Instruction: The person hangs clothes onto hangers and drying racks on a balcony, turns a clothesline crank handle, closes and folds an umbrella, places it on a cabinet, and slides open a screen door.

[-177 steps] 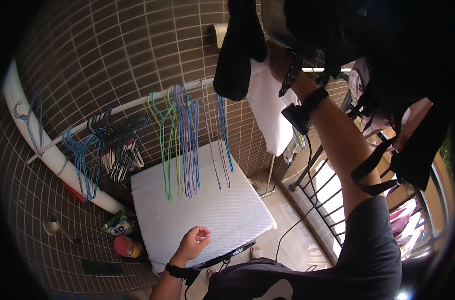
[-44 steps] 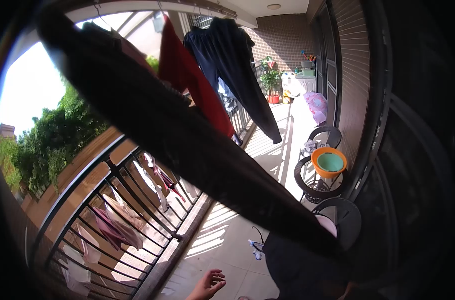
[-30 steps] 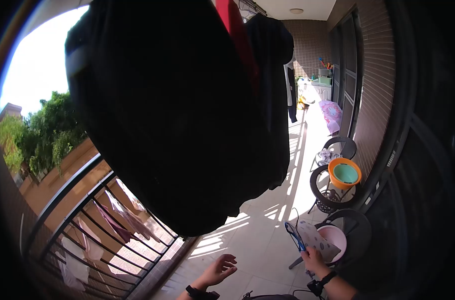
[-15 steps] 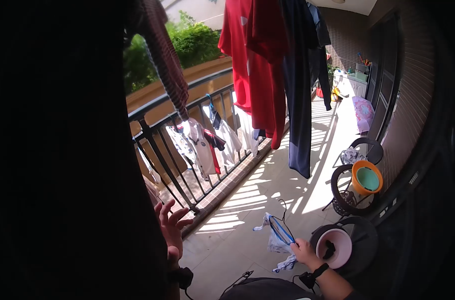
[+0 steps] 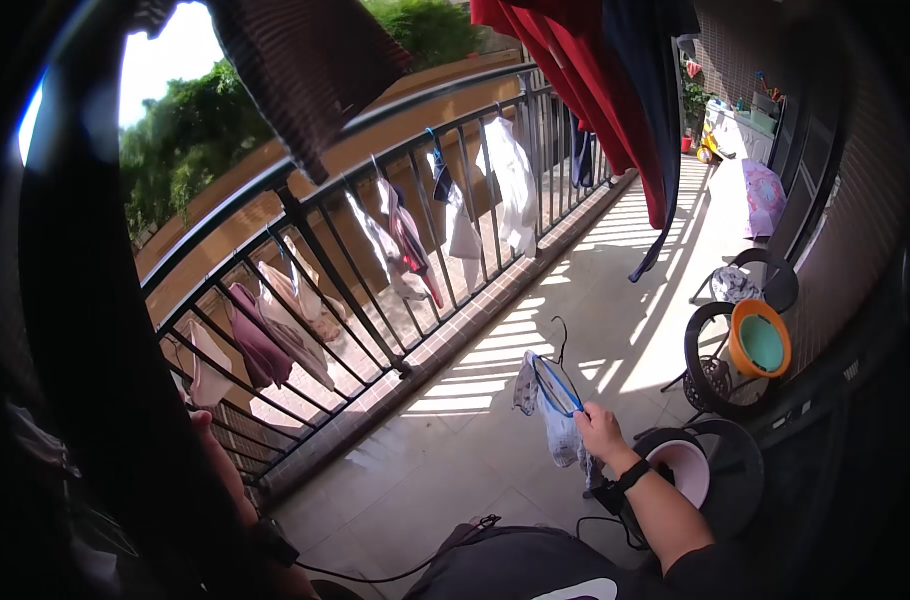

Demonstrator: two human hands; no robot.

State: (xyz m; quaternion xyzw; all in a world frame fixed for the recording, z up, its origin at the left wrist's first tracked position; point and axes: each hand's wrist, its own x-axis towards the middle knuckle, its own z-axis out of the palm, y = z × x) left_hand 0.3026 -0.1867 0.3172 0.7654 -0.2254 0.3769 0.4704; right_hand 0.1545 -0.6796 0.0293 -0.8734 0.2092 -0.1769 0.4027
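Observation:
My right hand (image 5: pixel 600 432) is closed round a dark hanger (image 5: pixel 561 345) with blue-edged, pale patterned cloth (image 5: pixel 560 425) hanging from it, over the tiled floor. The hanger's hook points up. My left hand (image 5: pixel 210 440) is at the lower left, partly behind a large dark garment (image 5: pixel 85 300) that hangs close to the camera. Its fingers are mostly hidden, and whether it touches the garment is unclear. Beside my right forearm a pink basin (image 5: pixel 683 470) rests on a dark chair.
Clothes hang along the black railing (image 5: pixel 350 270) on the left. Overhead hang a striped garment (image 5: pixel 305 70), a red one (image 5: pixel 585 90) and dark trousers (image 5: pixel 665 150). On the right are an orange basin (image 5: pixel 743 350) holding a green one, dark chairs (image 5: pixel 775 280) and a pink umbrella (image 5: pixel 763 198).
The view has swung over the railing and floor. My right hand has come into sight with the hanger and cloth. My left hand has moved left, partly behind the dark garment.

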